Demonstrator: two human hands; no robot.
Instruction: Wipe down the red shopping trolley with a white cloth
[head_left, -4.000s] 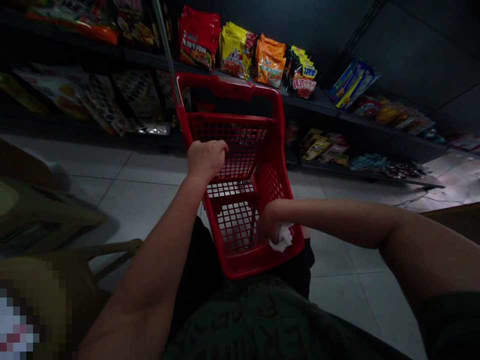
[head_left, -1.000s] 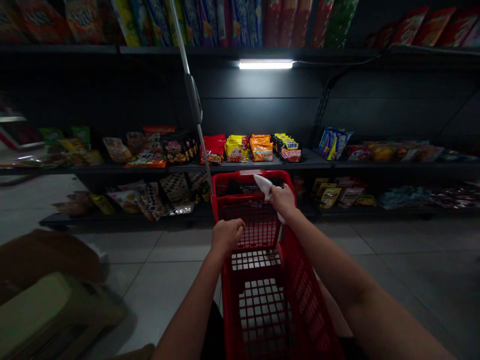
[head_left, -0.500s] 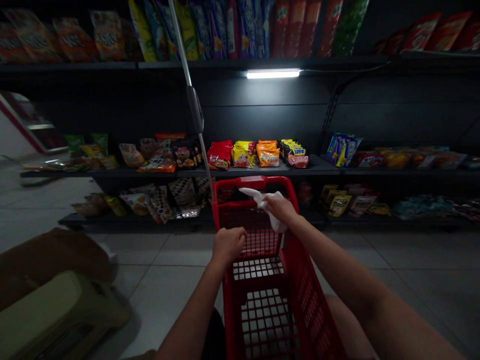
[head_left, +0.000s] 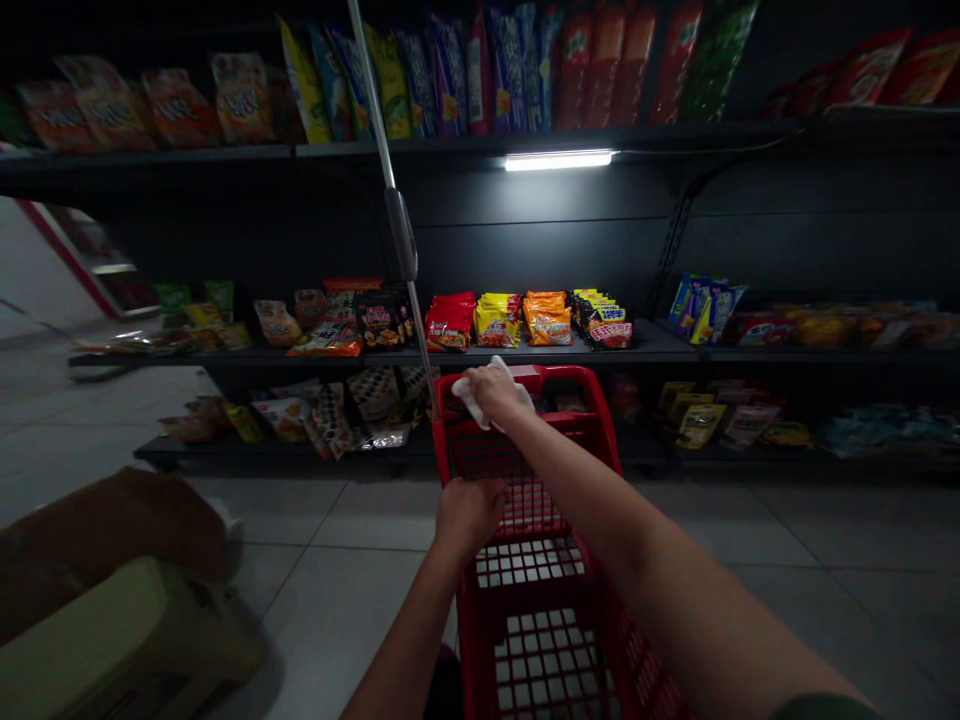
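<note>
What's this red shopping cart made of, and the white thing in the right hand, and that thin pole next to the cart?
The red shopping cart looks like moulded plastic: evenly coloured, slightly glossy, with thick rounded grid walls. The white piece in the right hand looks matte, soft and crumpled, so tissue paper or thin cloth; the view can't settle which. The thin pole looks like polished metal, its smooth surface shining under the light.

Top shelf above you [head_left: 525, 140]: tall packets standing upright, side by side.
Middle shelf ahead of you [head_left: 645, 345]: red, yellow and orange packets [head_left: 499, 322].
Bottom shelf [head_left: 187, 456]: flat packets [head_left: 289, 420] leaning together.
Floor [head_left: 360, 510]: pale square tiles.
</note>
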